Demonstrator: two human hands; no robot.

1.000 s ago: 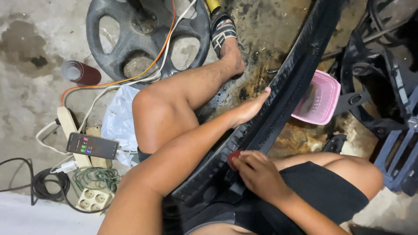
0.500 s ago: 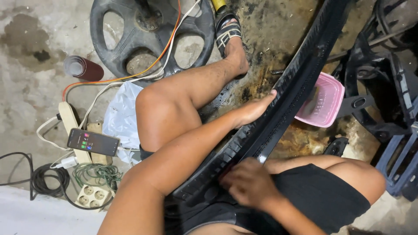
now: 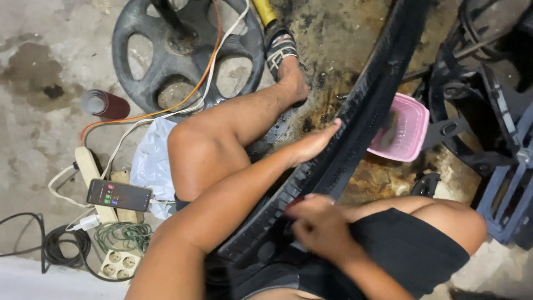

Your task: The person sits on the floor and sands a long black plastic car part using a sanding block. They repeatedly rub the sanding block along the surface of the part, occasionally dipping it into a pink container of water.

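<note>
A long black ribbed panel (image 3: 366,111) runs diagonally from the top right down across my lap. My left hand (image 3: 312,144) lies along its left edge with the fingers stretched out together, holding it steady. Lower down, my right hand (image 3: 321,226) is closed and blurred, pressed against the panel near my black shorts (image 3: 411,250). A small red tip (image 3: 295,202) of a tool shows at its thumb side. The rest of the tool is hidden in the fist. My left leg (image 3: 222,144) is bent to the left of the panel, with the sandalled foot (image 3: 281,49) on the stained floor.
A black wheel rim (image 3: 141,61) lies at the top left, crossed by orange and white cables. A dark red can (image 3: 105,104), a white bag (image 3: 147,164), a phone (image 3: 118,195) on a power strip (image 3: 86,164), coiled wires (image 3: 123,236) and a socket block (image 3: 119,262) sit left. A pink basket (image 3: 411,130) and black frame parts (image 3: 488,133) stand right.
My right hand has slid left and up along the panel, turning over, and is now blurred. My left hand has stayed pressed on the panel's edge. The camera has shifted slightly.
</note>
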